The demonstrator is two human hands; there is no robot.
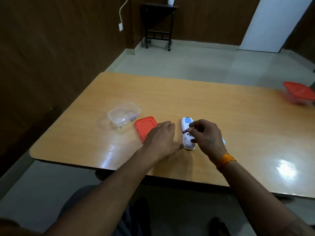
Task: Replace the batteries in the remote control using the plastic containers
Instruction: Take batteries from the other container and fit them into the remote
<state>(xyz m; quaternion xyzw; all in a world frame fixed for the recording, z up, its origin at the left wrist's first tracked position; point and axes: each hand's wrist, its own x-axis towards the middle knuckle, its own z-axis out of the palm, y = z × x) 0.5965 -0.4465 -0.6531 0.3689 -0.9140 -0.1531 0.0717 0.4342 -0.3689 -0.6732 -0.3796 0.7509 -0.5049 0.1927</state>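
Observation:
A white remote control lies face down on the wooden table, its battery bay open at the near end. My right hand hovers over it, pinching a purple battery just above the bay. My left hand rests flat on the table to the remote's left, thumb touching its near end, holding nothing. An open clear plastic container stands to the left with a small purple thing inside. Its red lid lies beside it, partly under my left hand.
A second container with a red lid sits at the table's far right edge. A small white piece shows behind my right hand. A black trolley stand is against the far wall. My knees are below the table's near edge.

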